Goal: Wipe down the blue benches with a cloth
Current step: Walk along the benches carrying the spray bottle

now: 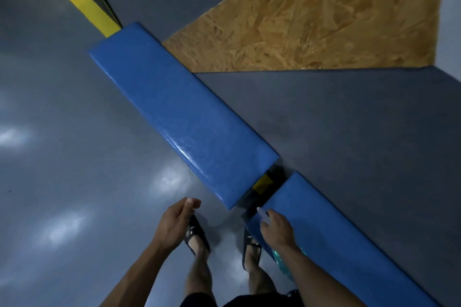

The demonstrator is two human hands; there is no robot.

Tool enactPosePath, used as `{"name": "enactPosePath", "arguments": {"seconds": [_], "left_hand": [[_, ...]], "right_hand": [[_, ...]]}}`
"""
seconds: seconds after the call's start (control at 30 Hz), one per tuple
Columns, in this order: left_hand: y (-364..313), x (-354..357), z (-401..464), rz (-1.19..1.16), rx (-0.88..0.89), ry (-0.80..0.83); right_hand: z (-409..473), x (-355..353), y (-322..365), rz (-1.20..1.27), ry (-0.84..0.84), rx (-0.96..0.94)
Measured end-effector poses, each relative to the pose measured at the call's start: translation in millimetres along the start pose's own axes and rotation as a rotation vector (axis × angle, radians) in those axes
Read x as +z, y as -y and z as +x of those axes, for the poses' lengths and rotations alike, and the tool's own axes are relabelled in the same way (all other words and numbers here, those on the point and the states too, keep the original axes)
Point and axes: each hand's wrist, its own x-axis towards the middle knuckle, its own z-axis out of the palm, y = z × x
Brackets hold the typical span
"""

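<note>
Two blue padded benches run end to end on a diagonal: a long one (179,109) ahead and a nearer one (331,237) at lower right, with a narrow gap (262,189) between them. My right hand (275,229) hovers over the near bench's end, fingers curled round a pale tip (263,214). A shiny teal body (287,265), which looks like a bottle, shows under the wrist. My left hand (178,222) hangs over the floor left of the gap, fingers loosely curled and holding nothing. No cloth is plainly visible.
Glossy grey floor (74,157) spreads to the left, where my feet in dark sandals (197,237) stand. Behind the benches are grey panels (349,119) and a chipboard wall section (311,15). A yellow stripe (82,0) runs away at top left.
</note>
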Motion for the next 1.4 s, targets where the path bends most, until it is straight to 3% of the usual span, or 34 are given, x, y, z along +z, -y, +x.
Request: {"name": "enactPosePath", "arguments": {"seconds": [0.17, 0.57, 0.8, 1.07, 1.23, 1.4], "left_hand": [[-7, -39, 22, 0.023, 0.03, 0.077], [-12, -130, 61, 0.126, 0.134, 0.124], [-9, -149, 72, 0.125, 0.123, 0.134], [-23, -177, 99, 0.103, 0.112, 0.105], [-38, -191, 129, 0.104, 0.105, 0.093], [-54, -193, 159, 0.119, 0.094, 0.122]], "right_hand": [[5, -8, 22, 0.148, -0.154, 0.185], [19, -24, 73, 0.343, -0.353, 0.389], [36, -36, 92, 0.441, -0.399, 0.419], [61, -31, 140, 0.455, -0.296, 0.299], [85, -32, 173, 0.486, -0.329, 0.243], [109, -36, 190, 0.45, -0.329, 0.303]]}}
